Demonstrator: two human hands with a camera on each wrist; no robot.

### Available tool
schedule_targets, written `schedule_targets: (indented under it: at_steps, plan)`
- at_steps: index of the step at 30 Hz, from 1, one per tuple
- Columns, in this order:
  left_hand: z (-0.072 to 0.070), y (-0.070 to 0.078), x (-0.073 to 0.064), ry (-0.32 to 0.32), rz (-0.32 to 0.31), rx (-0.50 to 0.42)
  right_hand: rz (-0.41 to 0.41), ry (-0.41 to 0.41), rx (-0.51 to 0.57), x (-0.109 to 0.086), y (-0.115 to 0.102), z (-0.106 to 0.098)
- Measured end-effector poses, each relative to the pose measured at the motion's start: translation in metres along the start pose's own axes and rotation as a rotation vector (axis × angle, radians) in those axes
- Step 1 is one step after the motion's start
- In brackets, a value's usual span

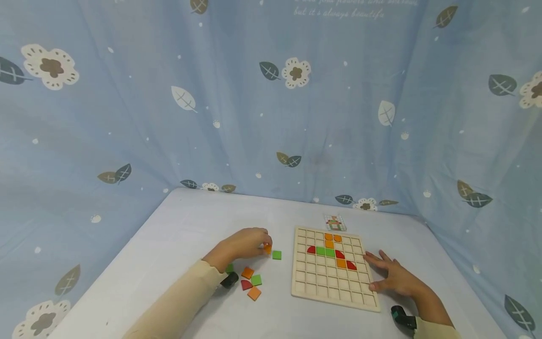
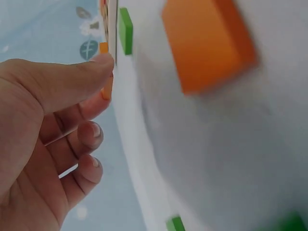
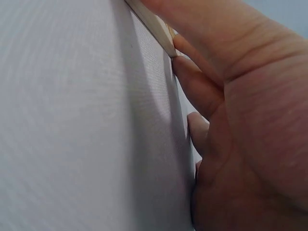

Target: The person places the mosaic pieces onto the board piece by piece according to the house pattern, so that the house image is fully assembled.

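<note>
Between thumb and forefinger, my left hand (image 1: 245,243) pinches a small orange tile (image 2: 108,89), left of the wooden grid board (image 1: 311,278). Just beside it on the table lies a green square tile (image 1: 277,254). My right hand (image 1: 398,277) touches the board's right edge with its thumb and fingertips, fingers spread. On the board, two green tiles (image 1: 325,252) sit in a row with red quarter-round tiles (image 1: 311,249) at either end. Above them is an orange square (image 1: 329,244) topped by orange rounded pieces (image 1: 337,238). Lower right are another orange square (image 1: 341,263) and a red piece (image 1: 351,265).
Loose tiles lie near my left wrist: an orange one (image 1: 247,272), a green one (image 1: 256,280), a red quarter-round (image 1: 246,285) and another orange one (image 1: 254,293). A printed pattern card (image 1: 335,222) lies behind the board. A flowered blue curtain (image 1: 237,141) encloses the white table (image 1: 203,207).
</note>
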State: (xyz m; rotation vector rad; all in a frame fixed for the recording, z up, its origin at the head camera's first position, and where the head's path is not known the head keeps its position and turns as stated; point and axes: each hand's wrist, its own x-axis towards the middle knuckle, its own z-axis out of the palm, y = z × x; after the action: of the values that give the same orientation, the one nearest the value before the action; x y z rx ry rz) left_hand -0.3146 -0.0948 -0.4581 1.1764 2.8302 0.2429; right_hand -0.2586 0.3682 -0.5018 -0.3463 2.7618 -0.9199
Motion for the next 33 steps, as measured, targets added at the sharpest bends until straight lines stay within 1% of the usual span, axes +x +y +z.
schedule_targets:
  at_steps: [4, 8, 12, 14, 19, 25, 28, 33]
  plan:
    - [-0.003, 0.01, 0.011, 0.005, 0.03, 0.01, -0.008, 0.011, -0.009, 0.0, 0.0, 0.001]
    - [-0.003, 0.019, 0.025, 0.007, 0.052, -0.008, 0.001, 0.012, -0.007, 0.0, 0.0, 0.001]
    - [0.0, 0.024, 0.039, 0.001, 0.039, -0.034, -0.001, 0.011, -0.004, 0.0, 0.0, 0.001]
    - [0.002, 0.026, 0.045, -0.002, 0.038, -0.026, -0.005, 0.01, -0.006, 0.0, -0.001, 0.001]
    - [0.005, 0.033, 0.055, -0.011, 0.053, -0.01, -0.013, 0.007, -0.015, 0.001, -0.001, 0.0]
    - [0.004, 0.045, 0.065, -0.011, 0.066, -0.024, -0.006, 0.004, -0.018, 0.002, -0.002, 0.0]
    - [0.006, 0.051, 0.073, -0.008, 0.072, -0.036, -0.008, 0.002, -0.015, 0.001, -0.003, -0.001]
    - [0.012, 0.059, 0.087, -0.008, 0.104, -0.04, -0.012, 0.003, -0.015, -0.001, -0.004, -0.002]
